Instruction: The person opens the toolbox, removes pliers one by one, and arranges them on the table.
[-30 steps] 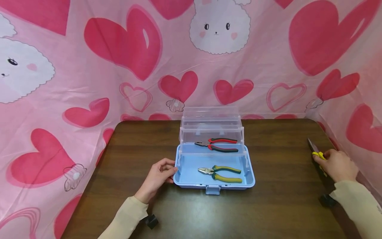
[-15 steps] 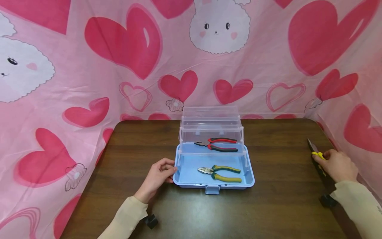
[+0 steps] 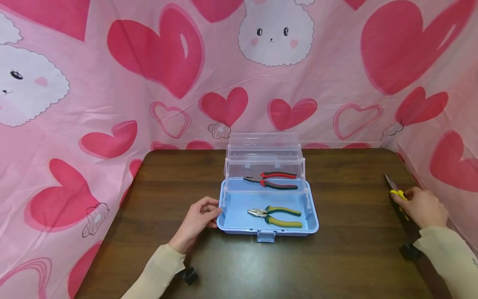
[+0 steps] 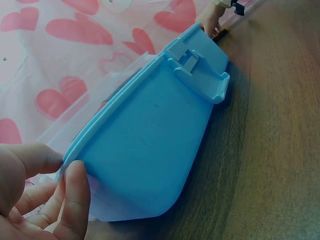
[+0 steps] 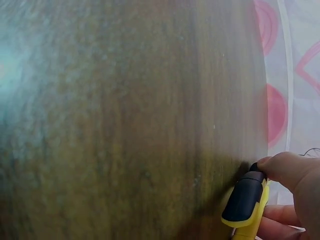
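Note:
My left hand (image 3: 198, 220) pinches the left rim of a blue toolbox (image 4: 150, 135) between thumb and fingers. The box stands with its lid up. Inside it lie green-and-yellow combination pliers (image 3: 281, 223), in the bottom. Red-and-black pliers (image 3: 278, 186) rest behind them at the clear tray, their heads pointing left. At the table's right side my right hand (image 3: 427, 207) holds pointed needle-nose pliers (image 3: 391, 181) by their yellow-and-black handles (image 5: 244, 197). Their dark tip points away from me, and the hand hides part of the handles.
A clear lid and tray frame (image 3: 264, 153) rises at the back of the toolbox. Its front latch (image 3: 266, 236) hangs down. The brown wooden table (image 3: 351, 249) meets a pink heart-patterned cloth (image 3: 328, 83) at the back and sides.

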`<action>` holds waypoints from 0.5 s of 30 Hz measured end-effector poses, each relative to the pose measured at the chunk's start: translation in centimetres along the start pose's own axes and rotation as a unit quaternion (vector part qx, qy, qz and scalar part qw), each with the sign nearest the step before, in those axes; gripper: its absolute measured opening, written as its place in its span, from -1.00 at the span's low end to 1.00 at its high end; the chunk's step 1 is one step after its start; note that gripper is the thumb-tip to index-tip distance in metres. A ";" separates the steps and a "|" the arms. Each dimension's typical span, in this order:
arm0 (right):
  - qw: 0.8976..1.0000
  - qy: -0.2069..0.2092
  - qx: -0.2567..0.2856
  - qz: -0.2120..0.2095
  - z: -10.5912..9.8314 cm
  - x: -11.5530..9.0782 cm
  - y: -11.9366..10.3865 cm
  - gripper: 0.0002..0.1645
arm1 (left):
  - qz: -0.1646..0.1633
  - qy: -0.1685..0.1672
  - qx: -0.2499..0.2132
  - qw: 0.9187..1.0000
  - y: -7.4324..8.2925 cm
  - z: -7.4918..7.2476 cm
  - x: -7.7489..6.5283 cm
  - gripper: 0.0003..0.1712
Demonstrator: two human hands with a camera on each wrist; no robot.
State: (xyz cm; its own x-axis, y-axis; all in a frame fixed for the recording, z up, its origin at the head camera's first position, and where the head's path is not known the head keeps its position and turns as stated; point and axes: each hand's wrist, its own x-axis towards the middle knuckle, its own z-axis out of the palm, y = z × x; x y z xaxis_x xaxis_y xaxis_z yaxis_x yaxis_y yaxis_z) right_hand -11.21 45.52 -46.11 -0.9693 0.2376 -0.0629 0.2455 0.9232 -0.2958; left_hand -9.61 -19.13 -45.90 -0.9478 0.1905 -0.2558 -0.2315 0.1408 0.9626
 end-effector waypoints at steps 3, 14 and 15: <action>1.000 0.004 0.000 -0.003 0.0 0.1 0.1 -0.13 | -0.001 0.000 0.001 1.000 0.0 0.0 0.0 -0.59; 0.998 0.059 0.005 -0.012 -0.3 -0.5 -1.7 -0.31 | -0.002 -0.003 0.000 1.000 0.1 0.0 0.0 -0.59; 0.998 0.063 0.007 -0.017 -0.4 -0.5 -2.1 -0.32 | -0.002 -0.003 0.000 1.000 0.1 0.0 0.0 -0.59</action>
State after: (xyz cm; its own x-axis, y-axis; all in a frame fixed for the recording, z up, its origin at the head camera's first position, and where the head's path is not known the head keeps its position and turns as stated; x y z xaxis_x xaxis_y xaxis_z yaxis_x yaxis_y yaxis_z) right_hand -11.23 43.55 -45.06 -0.9677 0.2431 0.0676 0.2114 0.9275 -0.3084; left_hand -9.60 -19.13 -45.82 -0.9457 0.1954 -0.2598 -0.2350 0.1413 0.9617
